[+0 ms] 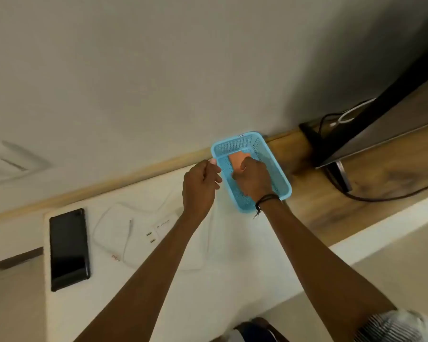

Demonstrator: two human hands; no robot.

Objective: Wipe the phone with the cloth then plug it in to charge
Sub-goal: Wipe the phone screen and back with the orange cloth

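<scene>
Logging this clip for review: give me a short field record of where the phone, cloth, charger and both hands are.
phone: flat on the white counter, far left, screen dark, untouched
cloth: orange, inside the blue basket
right hand: in the basket, closed on the cloth
left hand: at the basket's left rim, steadying it
charger: white, with cable, right of the phone
phone plugged in: no

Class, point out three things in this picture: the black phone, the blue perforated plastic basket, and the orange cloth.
Black rectangular phone (pixel 69 249): head view, middle of its dark screen.
Blue perforated plastic basket (pixel 279 175): head view, its right side wall.
Orange cloth (pixel 235 160): head view, visible patch inside the basket, above the right hand's knuckles.
</scene>
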